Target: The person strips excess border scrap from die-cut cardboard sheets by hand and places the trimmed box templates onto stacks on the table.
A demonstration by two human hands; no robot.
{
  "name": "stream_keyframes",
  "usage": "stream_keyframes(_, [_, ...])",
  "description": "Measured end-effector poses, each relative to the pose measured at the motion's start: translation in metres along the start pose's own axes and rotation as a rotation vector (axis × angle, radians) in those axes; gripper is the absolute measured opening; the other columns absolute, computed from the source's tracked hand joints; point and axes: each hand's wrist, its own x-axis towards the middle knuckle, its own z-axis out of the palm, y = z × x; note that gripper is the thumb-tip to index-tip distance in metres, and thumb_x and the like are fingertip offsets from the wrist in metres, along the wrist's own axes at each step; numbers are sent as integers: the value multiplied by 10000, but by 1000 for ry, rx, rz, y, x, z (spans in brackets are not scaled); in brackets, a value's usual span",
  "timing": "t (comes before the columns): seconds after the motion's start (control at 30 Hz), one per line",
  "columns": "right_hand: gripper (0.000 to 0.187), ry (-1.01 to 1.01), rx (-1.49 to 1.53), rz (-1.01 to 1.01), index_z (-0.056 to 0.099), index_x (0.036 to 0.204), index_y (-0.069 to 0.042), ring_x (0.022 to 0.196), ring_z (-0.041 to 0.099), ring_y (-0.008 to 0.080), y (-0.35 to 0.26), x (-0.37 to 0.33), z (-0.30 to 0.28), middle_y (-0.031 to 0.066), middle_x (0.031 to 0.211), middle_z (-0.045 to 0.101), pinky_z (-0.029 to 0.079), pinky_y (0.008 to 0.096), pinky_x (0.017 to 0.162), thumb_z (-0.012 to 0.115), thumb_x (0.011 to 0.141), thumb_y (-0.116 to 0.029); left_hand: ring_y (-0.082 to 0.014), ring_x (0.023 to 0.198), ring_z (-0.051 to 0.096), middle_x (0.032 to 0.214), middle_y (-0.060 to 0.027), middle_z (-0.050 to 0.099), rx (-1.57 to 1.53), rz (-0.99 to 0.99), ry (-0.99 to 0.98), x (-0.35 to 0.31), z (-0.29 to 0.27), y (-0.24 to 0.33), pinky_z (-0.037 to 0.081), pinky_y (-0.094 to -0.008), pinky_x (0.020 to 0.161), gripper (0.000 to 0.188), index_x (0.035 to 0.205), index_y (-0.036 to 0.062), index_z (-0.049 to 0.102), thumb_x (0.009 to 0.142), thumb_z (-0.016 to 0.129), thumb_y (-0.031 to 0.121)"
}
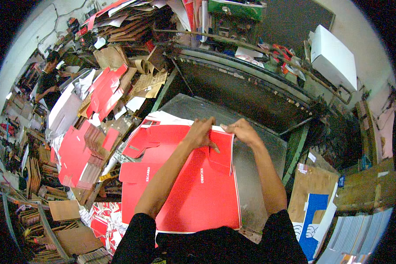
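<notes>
Printed red cardboard sheets (176,198) with white margins and die-cut outlines lie in front of me on a dark metal bed (259,193). At their far edge, my left hand (201,133) is closed on the red cardboard, with one digit stretched down over its face. Just to its right, my right hand (243,132) pinches the far right corner of a red piece, thumb along the white edge. That piece's right side stands slightly raised over the sheets below. My fingertips are partly hidden.
Behind the bed rises a dark machine platen (233,97). Stacked red cut cardboard (77,154) is on the left, above a heap of red and white scraps (108,220). A white box (333,57) sits far right. Blue-and-white card (314,224) lies near right. Another person (50,83) works far left.
</notes>
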Motion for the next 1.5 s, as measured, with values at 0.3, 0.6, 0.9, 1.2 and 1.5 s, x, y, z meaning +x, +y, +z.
stream_keyframes(0.3, [428, -40, 155, 77, 725, 880, -5, 654, 639, 159, -7, -23, -4, 129, 744, 689, 509, 311, 582, 660, 825, -424, -383, 924, 573, 948, -172, 604, -156, -34, 18, 1, -7, 19, 404, -476, 786, 1003, 1079, 77, 394, 324, 888, 515])
stream_keyframes(0.6, [381, 75, -389, -108, 703, 823, -7, 673, 623, 189, -32, -3, 16, 179, 641, 623, 468, 394, 622, 649, 837, -384, -406, 866, 582, 899, -189, 608, -36, 95, 71, -1, -10, 7, 425, -465, 814, 1018, 1112, 69, 441, 316, 896, 510])
stream_keyframes(0.9, [307, -390, 613, 84, 679, 959, 47, 810, 621, 120, 19, 4, 17, 64, 942, 689, 480, 283, 694, 637, 872, -244, -254, 1059, 572, 1088, -148, 636, -635, -217, -483, 30, -20, -25, 448, -359, 883, 659, 1107, 56, 571, 647, 797, 470])
stream_keyframes(1.2, [236, 499, -75, -279, 644, 1010, 12, 877, 654, 231, -32, -26, 22, 163, 960, 671, 476, 312, 828, 547, 892, -168, -185, 986, 563, 1033, -93, 645, -729, -155, -680, 46, -27, -40, 431, -307, 865, 402, 1126, 63, 608, 827, 655, 327])
stream_keyframes(1.5, [389, 376, -669, -408, 585, 1076, -1, 991, 529, 370, -46, -34, 46, 191, 1028, 566, 445, 449, 865, 713, 735, -139, -181, 838, 568, 903, -71, 657, -592, -250, -594, 51, 3, -81, 447, -331, 720, 412, 1072, 52, 636, 766, 676, 325])
